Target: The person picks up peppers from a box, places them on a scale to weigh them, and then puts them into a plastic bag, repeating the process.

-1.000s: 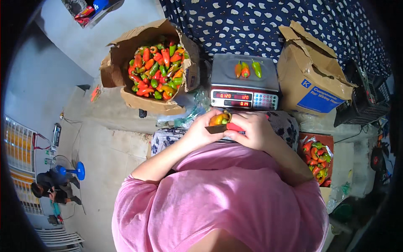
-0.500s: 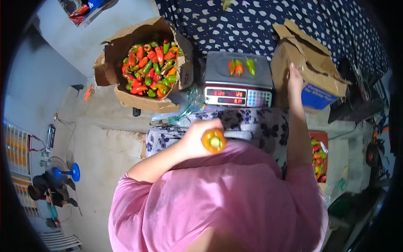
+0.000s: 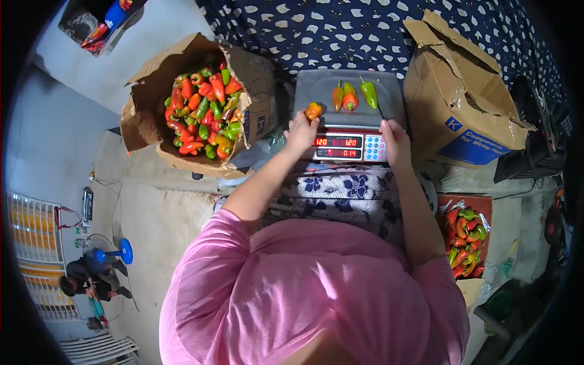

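My left hand (image 3: 300, 131) is closed around an orange pepper (image 3: 313, 111), at the left front of the scale's grey platform (image 3: 310, 85). My right hand (image 3: 394, 139) is closed at the platform's front right corner. A thin dark line shows by its fingertips; I cannot tell whether it is a held thing or a shadow. On the platform lie an orange-green pepper (image 3: 337, 96), a red-orange pepper (image 3: 350, 97) and a green pepper (image 3: 368, 93). The scale's keypad and lit red display (image 3: 337, 147) face me, partly covered by my left hand.
A torn cardboard box (image 3: 170, 163) full of red and green peppers stands left of the scale. Another open cardboard box (image 3: 486, 131) stands to the right. A reddish crate (image 3: 483, 210) of peppers sits lower right. A person (image 3: 91, 280) is at far left, near a blue fan (image 3: 126, 250).
My left hand has carried the orange pepper from in front of my chest forward to the scale. My right hand has left the right-hand box and moved left to the scale's edge.
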`<action>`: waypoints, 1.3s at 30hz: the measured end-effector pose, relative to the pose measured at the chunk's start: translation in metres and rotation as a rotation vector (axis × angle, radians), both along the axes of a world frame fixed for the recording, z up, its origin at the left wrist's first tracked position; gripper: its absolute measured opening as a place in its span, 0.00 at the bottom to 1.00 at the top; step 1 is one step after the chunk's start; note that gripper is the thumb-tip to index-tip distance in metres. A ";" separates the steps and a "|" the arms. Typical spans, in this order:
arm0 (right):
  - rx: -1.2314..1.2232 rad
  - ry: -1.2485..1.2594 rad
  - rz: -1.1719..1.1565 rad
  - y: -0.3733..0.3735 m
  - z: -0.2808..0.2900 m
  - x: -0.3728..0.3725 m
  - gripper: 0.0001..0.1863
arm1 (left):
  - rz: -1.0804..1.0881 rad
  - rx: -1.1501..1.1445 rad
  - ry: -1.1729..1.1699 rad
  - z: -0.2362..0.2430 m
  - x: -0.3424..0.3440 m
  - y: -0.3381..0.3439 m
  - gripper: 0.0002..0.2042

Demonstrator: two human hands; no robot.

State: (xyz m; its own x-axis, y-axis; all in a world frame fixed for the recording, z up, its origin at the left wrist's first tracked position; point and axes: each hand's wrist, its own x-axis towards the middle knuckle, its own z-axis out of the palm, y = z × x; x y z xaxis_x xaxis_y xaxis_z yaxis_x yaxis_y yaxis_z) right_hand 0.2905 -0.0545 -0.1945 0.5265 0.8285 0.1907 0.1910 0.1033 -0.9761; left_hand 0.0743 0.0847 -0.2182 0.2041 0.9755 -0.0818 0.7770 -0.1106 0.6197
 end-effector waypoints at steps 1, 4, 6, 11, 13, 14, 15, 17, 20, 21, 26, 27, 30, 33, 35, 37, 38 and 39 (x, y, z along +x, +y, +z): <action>-0.083 -0.092 0.022 -0.003 0.006 0.001 0.16 | -0.012 -0.001 0.008 0.003 0.009 0.005 0.28; -0.145 -0.138 0.091 -0.003 0.018 -0.007 0.15 | -0.051 0.269 0.214 0.004 0.024 0.016 0.27; -0.156 -0.052 0.153 0.001 0.021 -0.008 0.14 | -0.094 0.416 0.211 0.005 0.038 0.030 0.26; -0.086 0.003 0.185 0.009 0.002 -0.005 0.14 | -0.274 0.293 0.643 0.039 0.078 0.060 0.29; -0.101 -0.013 0.149 0.008 0.002 -0.005 0.14 | -0.315 0.230 0.728 0.048 0.086 0.068 0.29; -0.122 0.004 0.129 0.008 0.007 -0.006 0.14 | -0.315 0.197 0.722 0.049 0.089 0.071 0.28; -0.122 0.002 0.130 0.009 0.006 -0.006 0.14 | -0.313 0.163 0.715 0.050 0.090 0.071 0.27; -0.099 0.007 0.134 0.011 0.002 -0.005 0.14 | -0.299 0.156 0.673 0.047 0.095 0.072 0.27; -0.103 -0.101 0.122 0.012 -0.001 -0.008 0.14 | -0.270 0.182 0.610 0.040 0.094 0.072 0.26; -0.120 -0.124 0.133 0.012 0.000 -0.008 0.14 | -0.260 0.212 0.594 0.037 0.092 0.072 0.26; -0.106 -0.127 0.116 0.006 0.006 -0.009 0.13 | -0.205 0.411 0.045 0.022 0.071 0.062 0.20; -0.087 -0.132 0.103 0.004 0.008 -0.009 0.12 | -0.207 0.416 0.045 0.020 0.065 0.056 0.20; -0.051 -0.183 0.140 -0.001 0.014 -0.013 0.11 | -0.222 -0.189 -0.917 0.025 0.035 0.016 0.19; 0.069 -0.261 0.238 -0.019 0.047 -0.049 0.09 | -0.294 -0.049 -0.801 0.044 -0.007 -0.031 0.18; 0.033 -0.330 0.429 -0.037 0.076 -0.072 0.11 | -0.364 -0.172 -0.754 0.066 -0.030 -0.061 0.14; 0.067 -0.494 0.506 -0.052 0.089 -0.094 0.13 | -0.387 -0.089 -0.751 0.101 -0.044 -0.101 0.10; 0.159 -0.588 0.500 -0.058 0.093 -0.103 0.13 | -0.473 -0.018 -0.622 0.104 -0.057 -0.108 0.11; 0.252 -0.680 0.491 -0.063 0.098 -0.110 0.14 | -0.556 0.053 -0.491 0.107 -0.068 -0.115 0.13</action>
State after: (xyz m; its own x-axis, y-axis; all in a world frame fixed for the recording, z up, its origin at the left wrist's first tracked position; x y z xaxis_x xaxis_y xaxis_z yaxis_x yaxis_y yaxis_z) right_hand 0.1802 -0.1177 -0.0964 -0.1733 0.8226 0.5415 0.6006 0.5240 -0.6039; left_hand 0.0058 -0.0300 -0.1108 0.6700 0.7176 0.1904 0.2324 -0.4463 0.8641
